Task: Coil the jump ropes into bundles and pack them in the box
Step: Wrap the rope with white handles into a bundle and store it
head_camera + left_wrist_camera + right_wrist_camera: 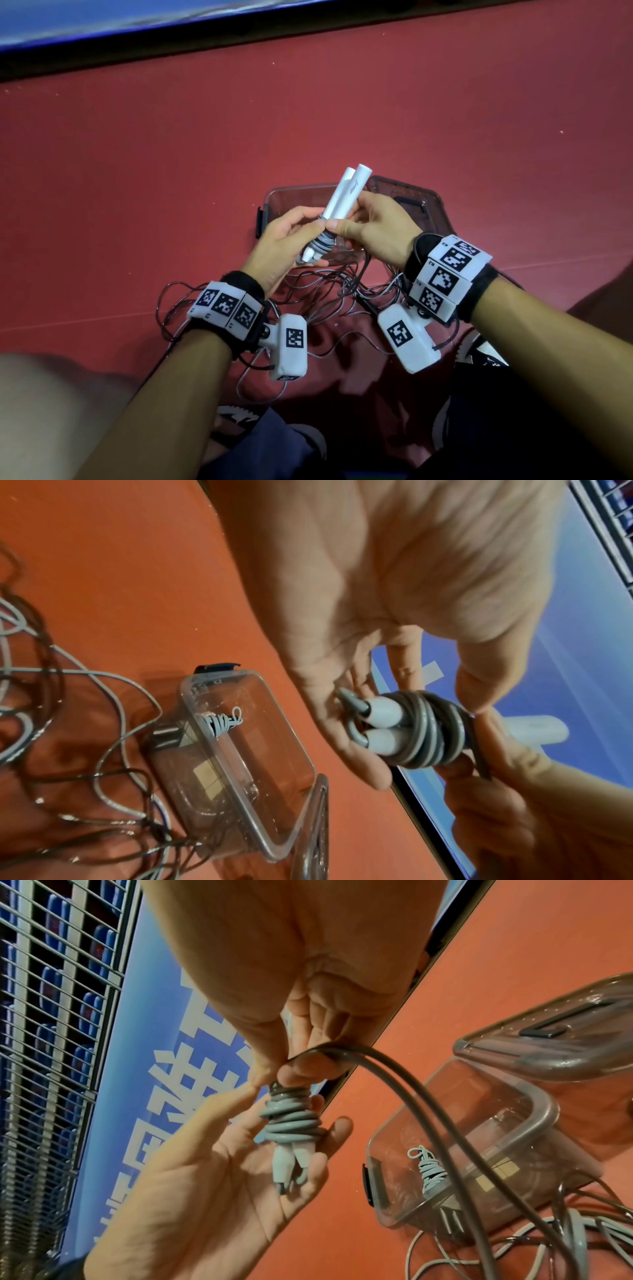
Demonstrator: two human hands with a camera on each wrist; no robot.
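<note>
The left hand (284, 240) cradles the lower end of the two white handles (346, 195), its fingers (359, 753) loosely curled round the tips where the grey cord (424, 729) is wound in a few turns; held this lightly, the handles may slide apart and let the turns slacken. The right hand (376, 226) has its fingers (308, 1069) pinched on the cord just above the coil, and the free length runs down into a tangle of loose rope (308, 291) on the floor in front of the person's knees. I judge the main risk lies there: the loops cross one another and may belong to more than one rope, so pulling slack for the next turn could drag a knot up or catch on the wrist cameras. The clear plastic box (274, 205) sits on the floor just behind the hands, with one wound bundle (428, 1169) already inside and its lid (548, 1047) leaning at its right side. The floor (445, 120) is red sports matting; beyond it runs a blue banner with white characters, and behind that a metal railing and blue seats.
</note>
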